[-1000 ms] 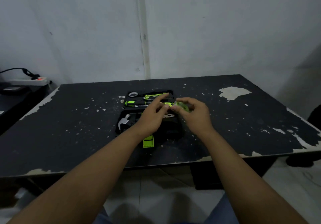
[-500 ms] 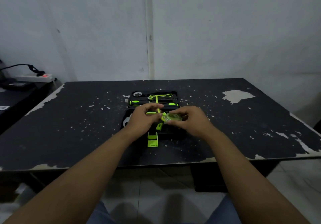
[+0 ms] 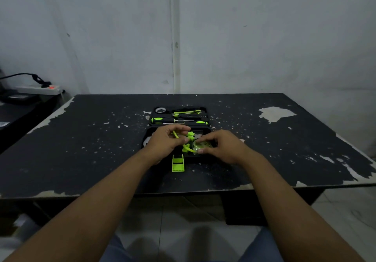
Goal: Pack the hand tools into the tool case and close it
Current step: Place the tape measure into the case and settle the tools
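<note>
A black tool case [image 3: 204,130] lies open in the middle of the black table [image 3: 81,149]. Its far half holds green-handled screwdrivers [image 3: 157,120], a tape roll [image 3: 160,110] and other slim tools. Both hands hover over the near half, hiding most of it; a pale hammer head [image 3: 147,140] shows at its left. My right hand [image 3: 225,147] grips a small round clear-green tape measure [image 3: 200,145]. My left hand [image 3: 168,141] pinches a thin green strip [image 3: 188,148] that runs to it. A green latch [image 3: 178,163] sticks out at the case's near edge.
A white power strip [image 3: 38,89] with a black plug sits on a lower dark surface at the far left. A pale wall stands right behind the table. The table's near edge [image 3: 142,192] is chipped, with tiled floor below.
Both hands drew back from the far half to over the near half of the case. The left hand now pinches the green strip beside the tape measure.
</note>
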`<action>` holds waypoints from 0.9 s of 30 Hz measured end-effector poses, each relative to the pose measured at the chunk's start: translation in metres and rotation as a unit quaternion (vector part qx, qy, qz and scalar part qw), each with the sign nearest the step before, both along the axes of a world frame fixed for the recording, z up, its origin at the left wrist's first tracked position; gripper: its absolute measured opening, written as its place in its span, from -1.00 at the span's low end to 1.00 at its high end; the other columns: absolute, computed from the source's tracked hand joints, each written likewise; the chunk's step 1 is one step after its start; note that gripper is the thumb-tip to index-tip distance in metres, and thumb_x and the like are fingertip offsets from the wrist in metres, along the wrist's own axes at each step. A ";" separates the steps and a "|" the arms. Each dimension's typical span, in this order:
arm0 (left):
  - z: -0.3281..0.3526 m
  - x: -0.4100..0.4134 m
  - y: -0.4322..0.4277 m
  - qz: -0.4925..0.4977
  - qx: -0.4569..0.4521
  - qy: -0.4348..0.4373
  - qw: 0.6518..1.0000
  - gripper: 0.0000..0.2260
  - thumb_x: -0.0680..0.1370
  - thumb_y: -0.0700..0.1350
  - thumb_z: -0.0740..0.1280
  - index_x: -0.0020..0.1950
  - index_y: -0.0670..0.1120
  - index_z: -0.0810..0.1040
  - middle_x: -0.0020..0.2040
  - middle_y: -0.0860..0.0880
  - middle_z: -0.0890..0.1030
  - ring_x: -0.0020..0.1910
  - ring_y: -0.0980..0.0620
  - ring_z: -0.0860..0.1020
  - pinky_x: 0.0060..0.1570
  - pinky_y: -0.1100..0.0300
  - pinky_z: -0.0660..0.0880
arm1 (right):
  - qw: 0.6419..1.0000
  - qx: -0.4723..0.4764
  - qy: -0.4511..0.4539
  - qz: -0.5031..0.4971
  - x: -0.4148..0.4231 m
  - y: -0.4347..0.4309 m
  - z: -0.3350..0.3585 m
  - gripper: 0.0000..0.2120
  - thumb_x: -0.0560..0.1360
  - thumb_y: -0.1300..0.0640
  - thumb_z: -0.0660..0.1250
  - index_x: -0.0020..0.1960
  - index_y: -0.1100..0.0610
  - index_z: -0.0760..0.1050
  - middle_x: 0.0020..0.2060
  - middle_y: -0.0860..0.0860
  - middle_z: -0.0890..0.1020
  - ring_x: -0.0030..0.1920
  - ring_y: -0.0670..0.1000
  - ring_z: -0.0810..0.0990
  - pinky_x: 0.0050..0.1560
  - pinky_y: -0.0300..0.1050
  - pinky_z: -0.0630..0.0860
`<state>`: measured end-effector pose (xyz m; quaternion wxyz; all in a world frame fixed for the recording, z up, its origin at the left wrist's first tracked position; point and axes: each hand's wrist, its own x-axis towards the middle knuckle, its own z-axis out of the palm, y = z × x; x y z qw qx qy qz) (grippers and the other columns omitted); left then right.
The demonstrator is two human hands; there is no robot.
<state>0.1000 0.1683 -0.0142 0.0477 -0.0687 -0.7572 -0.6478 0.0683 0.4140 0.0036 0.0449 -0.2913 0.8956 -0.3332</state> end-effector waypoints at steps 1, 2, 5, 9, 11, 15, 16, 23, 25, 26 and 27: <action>-0.001 0.000 0.000 -0.001 -0.001 -0.001 1.000 -0.70 0.51 -0.34 0.52 0.17 -0.05 0.73 0.10 -0.13 0.74 0.07 0.00 0.71 0.19 0.03 0.63 | 1.000 0.004 0.001 -0.001 0.000 -0.001 0.000 -0.62 0.45 -0.22 0.56 0.25 -0.30 0.66 0.24 -0.20 0.70 0.21 -0.17 0.62 0.33 0.01 0.56; -0.001 0.000 0.000 0.000 -0.004 -0.001 1.000 -0.71 0.51 -0.33 0.53 0.16 -0.02 0.74 0.09 -0.12 0.74 0.09 -0.02 0.71 0.20 0.01 0.63 | 1.000 0.006 0.002 -0.002 0.000 -0.002 0.001 -0.62 0.45 -0.23 0.56 0.25 -0.29 0.66 0.24 -0.19 0.70 0.21 -0.16 0.62 0.32 0.01 0.56; -0.002 -0.001 0.000 0.008 -0.020 0.003 1.000 -0.73 0.51 -0.28 0.54 0.12 0.04 0.75 0.08 -0.09 0.75 0.13 -0.08 0.71 0.22 -0.02 0.63 | 1.000 0.012 0.000 -0.001 0.000 -0.002 0.002 -0.62 0.46 -0.24 0.54 0.26 -0.27 0.67 0.27 -0.17 0.69 0.23 -0.15 0.61 0.32 -0.02 0.55; -0.001 0.000 0.001 0.008 -0.037 0.009 0.999 -0.77 0.52 -0.26 0.54 0.12 0.00 0.74 0.05 -0.06 0.75 0.10 -0.05 0.71 0.18 0.01 0.64 | 1.000 0.008 0.016 0.001 -0.001 -0.003 -0.001 -0.65 0.46 -0.24 0.55 0.22 -0.24 0.70 0.29 -0.22 0.65 0.26 -0.19 0.58 0.34 -0.09 0.52; -0.001 0.001 0.002 0.009 -0.055 0.012 0.998 -0.78 0.53 -0.23 0.54 0.11 0.01 0.74 0.02 -0.02 0.75 0.04 0.04 0.71 0.12 0.07 0.64 | 1.000 0.008 0.026 -0.004 -0.001 -0.003 -0.002 -0.68 0.46 -0.23 0.56 0.18 -0.22 0.72 0.25 -0.26 0.62 0.23 -0.21 0.56 0.29 -0.13 0.50; -0.001 0.002 0.002 0.005 -0.079 0.018 0.997 -0.80 0.53 -0.21 0.54 0.08 0.05 0.74 -0.01 0.00 0.75 0.02 0.07 0.71 0.08 0.13 0.64 | 0.999 -0.021 0.026 -0.011 -0.001 -0.004 -0.004 -0.80 0.51 -0.15 0.54 0.13 -0.24 0.73 0.08 -0.23 0.65 0.09 -0.22 0.59 0.13 -0.21 0.51; 0.000 0.002 0.002 0.005 -0.081 0.019 0.997 -0.80 0.54 -0.22 0.54 0.08 0.05 0.74 -0.01 0.00 0.76 0.03 0.06 0.72 0.10 0.12 0.64 | 0.999 -0.029 0.025 -0.013 -0.001 -0.005 -0.004 -0.83 0.53 -0.13 0.53 0.12 -0.23 0.74 0.05 -0.21 0.65 0.07 -0.21 0.60 0.11 -0.20 0.52; -0.001 0.002 0.001 0.011 -0.097 0.019 0.995 -0.82 0.53 -0.22 0.54 0.06 0.03 0.75 -0.03 -0.02 0.76 0.02 0.04 0.72 0.13 0.04 0.65 | 0.998 -0.054 0.015 -0.030 0.005 -0.007 -0.007 -0.75 0.43 -0.11 0.62 0.10 -0.19 0.75 0.00 -0.17 0.62 0.02 -0.15 0.60 0.03 -0.22 0.48; 0.000 0.002 0.001 0.011 -0.101 0.015 0.995 -0.83 0.54 -0.20 0.54 0.06 0.04 0.76 -0.03 -0.02 0.76 0.01 0.03 0.72 0.13 0.03 0.66 | 0.997 -0.065 0.017 -0.039 0.007 -0.007 -0.009 -0.72 0.43 -0.10 0.62 0.13 -0.18 0.75 -0.01 -0.15 0.61 0.00 -0.14 0.59 0.05 -0.18 0.50; 0.001 0.003 0.002 0.010 -0.102 0.014 0.995 -0.83 0.54 -0.19 0.53 0.06 0.05 0.76 -0.03 -0.01 0.76 -0.01 0.05 0.72 0.12 0.04 0.66 | 0.997 -0.065 0.016 -0.042 0.008 -0.007 -0.009 -0.70 0.43 -0.10 0.62 0.15 -0.17 0.74 -0.01 -0.15 0.59 0.00 -0.14 0.58 0.07 -0.16 0.52; 0.002 0.004 0.002 0.013 -0.110 0.018 0.994 -0.84 0.55 -0.18 0.52 0.07 0.06 0.76 -0.03 0.00 0.76 -0.05 0.10 0.70 0.08 0.08 0.65 | 0.997 -0.062 0.013 -0.043 0.009 -0.008 -0.009 -0.68 0.45 -0.09 0.61 0.19 -0.17 0.72 -0.01 -0.13 0.57 0.00 -0.13 0.56 0.10 -0.13 0.52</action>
